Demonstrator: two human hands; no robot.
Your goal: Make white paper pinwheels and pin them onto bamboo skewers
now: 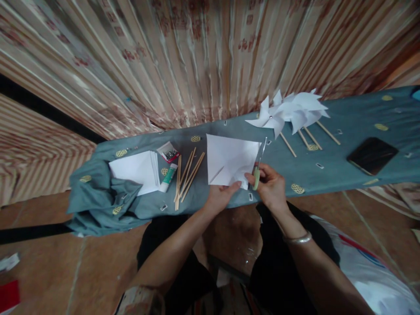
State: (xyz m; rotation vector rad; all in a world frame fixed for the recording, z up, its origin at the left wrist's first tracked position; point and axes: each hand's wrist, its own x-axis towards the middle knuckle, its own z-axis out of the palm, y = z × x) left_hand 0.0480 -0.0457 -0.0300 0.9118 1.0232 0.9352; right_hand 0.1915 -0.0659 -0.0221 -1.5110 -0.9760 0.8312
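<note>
A square sheet of white paper (229,157) is held at its near edge by my left hand (223,194), thumb on top. A slanted slit shows near its lower left corner. My right hand (271,186) is closed round the light green handle of a pair of scissors (259,166), beside the sheet's right edge. The blades point away from me, and I cannot tell whether they touch the paper. Left of the sheet lie several wooden sticks (188,177), a green and white glue stick (168,177) and a small open box of metal pins (169,153).
A stack of white paper (136,173) lies at the left on the blue-green cloth (183,205). Finished paper pinwheels (295,109) on sticks rest at the back right. A dark phone (372,155) lies farther right. A striped curtain (210,61) hangs behind the narrow table.
</note>
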